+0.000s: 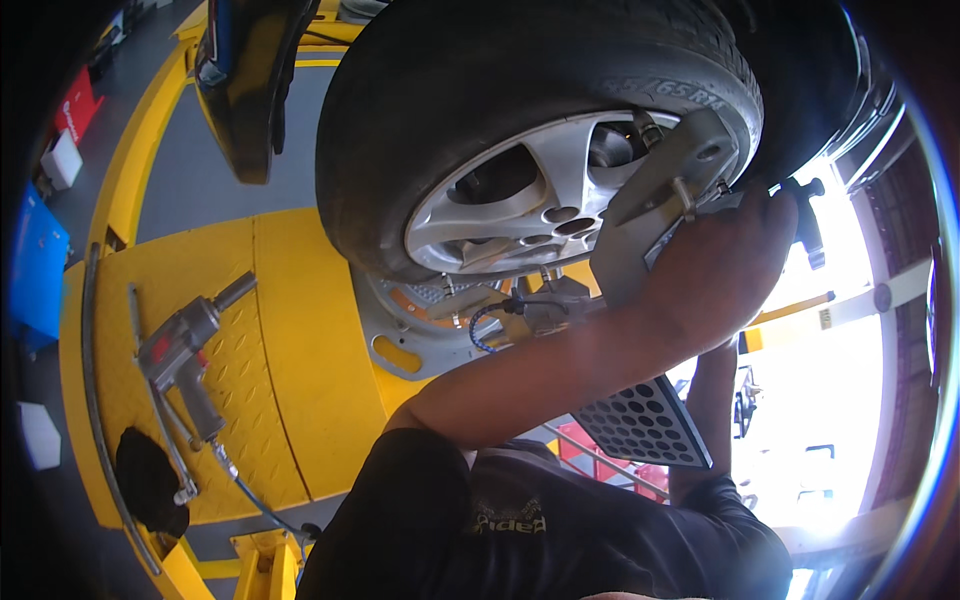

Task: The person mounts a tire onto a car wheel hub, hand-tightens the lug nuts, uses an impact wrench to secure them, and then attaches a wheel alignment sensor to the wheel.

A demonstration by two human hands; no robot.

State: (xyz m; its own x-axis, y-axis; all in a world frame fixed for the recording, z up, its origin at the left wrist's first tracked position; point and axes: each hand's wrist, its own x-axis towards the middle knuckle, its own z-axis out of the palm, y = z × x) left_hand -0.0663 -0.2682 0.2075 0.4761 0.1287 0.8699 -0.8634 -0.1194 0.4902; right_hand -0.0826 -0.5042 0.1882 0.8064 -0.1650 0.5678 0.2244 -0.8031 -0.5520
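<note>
A grey metal wheel clamp (622, 250) lies against the silver alloy rim (565, 150) of a car wheel with a black tyre (420, 110). My left hand (735, 250) reaches across to the right, its fingers curled round the clamp's upper right part, near a black knob (808, 222). A flat target board with rows of black dots (645, 420) hangs below my left forearm. The right forearm (712, 400) rises beside that board. My right hand is hidden behind my left wrist, so its fingers do not show. Lower clamp arms (470, 303) meet the rim's bottom edge.
On a yellow lift platform (285, 400) to the left rest an impact wrench (190, 365) with an air hose, a long metal bar (150, 400) and a black cloth-like item (150, 480). A blue cabinet (40, 265) stands at far left. Bright glare fills the right side.
</note>
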